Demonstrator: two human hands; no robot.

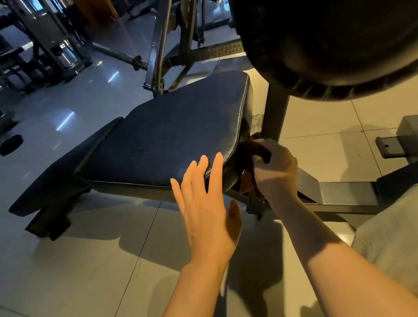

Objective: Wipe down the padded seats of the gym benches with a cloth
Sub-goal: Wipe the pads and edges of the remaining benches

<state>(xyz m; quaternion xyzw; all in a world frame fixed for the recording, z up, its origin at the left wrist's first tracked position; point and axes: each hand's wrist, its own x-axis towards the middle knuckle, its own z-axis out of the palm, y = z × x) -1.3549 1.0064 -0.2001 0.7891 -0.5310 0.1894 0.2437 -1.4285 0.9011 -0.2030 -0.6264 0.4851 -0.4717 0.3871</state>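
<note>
Left hand (204,203) flat, fingers spread; right hand (273,166) clutches dark cloth (250,151) beside lengthwise seat (175,130).

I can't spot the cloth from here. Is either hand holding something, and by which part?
The right hand is closed around something dark at the seat's near corner, possibly the cloth; which part is gripped cannot be told. The left hand is open and holds nothing.

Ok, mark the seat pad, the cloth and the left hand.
seat pad (178,133): head view, middle of its black top.
cloth (252,152): head view, dark fold above the right hand (274,169) gripping it.
left hand (205,206): head view, back of the open hand.
</note>
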